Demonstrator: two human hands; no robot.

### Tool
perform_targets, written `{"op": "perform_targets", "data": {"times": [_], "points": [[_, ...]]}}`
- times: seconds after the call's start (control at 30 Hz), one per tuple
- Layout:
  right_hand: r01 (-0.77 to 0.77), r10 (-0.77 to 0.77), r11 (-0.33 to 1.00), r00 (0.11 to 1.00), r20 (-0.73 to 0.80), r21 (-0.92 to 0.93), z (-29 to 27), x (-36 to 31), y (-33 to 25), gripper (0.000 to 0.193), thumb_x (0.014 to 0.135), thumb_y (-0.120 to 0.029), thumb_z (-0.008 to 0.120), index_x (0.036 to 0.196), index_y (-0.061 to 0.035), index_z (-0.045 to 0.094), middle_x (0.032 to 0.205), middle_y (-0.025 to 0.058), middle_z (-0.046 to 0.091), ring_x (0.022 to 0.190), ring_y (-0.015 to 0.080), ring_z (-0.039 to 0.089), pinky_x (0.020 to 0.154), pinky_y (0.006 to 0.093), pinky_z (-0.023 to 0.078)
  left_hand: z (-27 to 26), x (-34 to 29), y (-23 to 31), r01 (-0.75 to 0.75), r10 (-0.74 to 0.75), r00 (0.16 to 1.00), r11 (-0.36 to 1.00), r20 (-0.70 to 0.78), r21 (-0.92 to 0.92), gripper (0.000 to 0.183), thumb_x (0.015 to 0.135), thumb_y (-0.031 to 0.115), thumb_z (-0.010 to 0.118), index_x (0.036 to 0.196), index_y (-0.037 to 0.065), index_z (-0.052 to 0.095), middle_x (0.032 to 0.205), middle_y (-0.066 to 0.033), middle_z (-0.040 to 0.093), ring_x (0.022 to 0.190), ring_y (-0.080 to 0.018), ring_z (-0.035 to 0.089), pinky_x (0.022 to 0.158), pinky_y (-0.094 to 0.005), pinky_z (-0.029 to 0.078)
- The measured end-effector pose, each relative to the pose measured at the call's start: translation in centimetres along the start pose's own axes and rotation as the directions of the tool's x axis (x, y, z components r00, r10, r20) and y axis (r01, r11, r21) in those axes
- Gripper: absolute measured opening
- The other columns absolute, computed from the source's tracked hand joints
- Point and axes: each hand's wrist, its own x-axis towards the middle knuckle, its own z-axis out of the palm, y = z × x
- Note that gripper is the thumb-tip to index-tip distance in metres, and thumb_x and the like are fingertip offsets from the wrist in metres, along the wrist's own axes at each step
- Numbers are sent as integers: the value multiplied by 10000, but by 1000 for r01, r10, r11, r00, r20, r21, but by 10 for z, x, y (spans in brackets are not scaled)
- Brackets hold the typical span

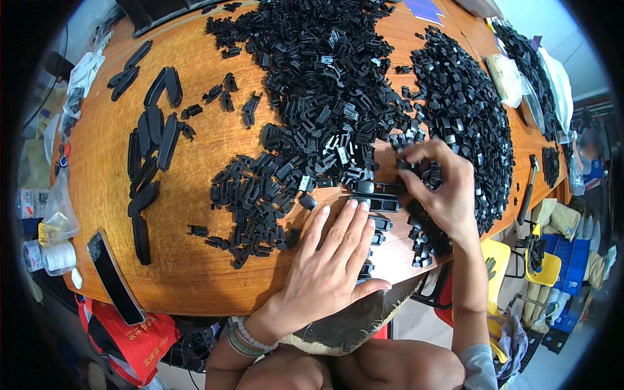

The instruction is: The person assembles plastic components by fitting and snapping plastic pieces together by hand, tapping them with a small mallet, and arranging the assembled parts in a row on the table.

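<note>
My left hand [328, 260] lies flat at the table's near edge, fingers stretched out. Its fingertips rest on black plastic clips [380, 203] set in a row, and the palm hides part of that row. To the right, my right hand [445, 188] is bent in a pinch at the far end of the row. Between thumb and forefinger sits a small black plastic piece [407, 166], slightly blurred. Beyond both hands spreads a large heap of black plastic clips [325, 84]. Another heap of small black parts [461, 110] lies at the right.
Longer black plastic strips [156, 127] lie scattered on the left of the wooden table [195, 286]. A phone [116, 278] lies near the left edge. At the right edge is a black-handled tool [528, 188]; yellow stools [497, 260] stand below.
</note>
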Motion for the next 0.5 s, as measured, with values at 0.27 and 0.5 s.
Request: {"op": "perform_targets", "data": {"times": [0.27,0.5], "points": [[-141,142,972,990,8,190,0,-29,-5,194,666,51,757,779,19,603,862,105,671,755,177,643,668,275,508,0,1,1,8,-8,1000,1000,7,26,786,844,595,526,1272,-62,482,1370,-216,451,1307,-334,408,1087,-552,239],[136,-135,991,991,26,-22,3,-26,-11,223,624,95,722,813,43,614,877,153,662,774,276,636,682,328,521,-1,2,0,-1,0,1000,999,16,51,787,847,603,514,1269,-60,487,1364,-214,458,1305,-335,409,1084,-549,239]]}}
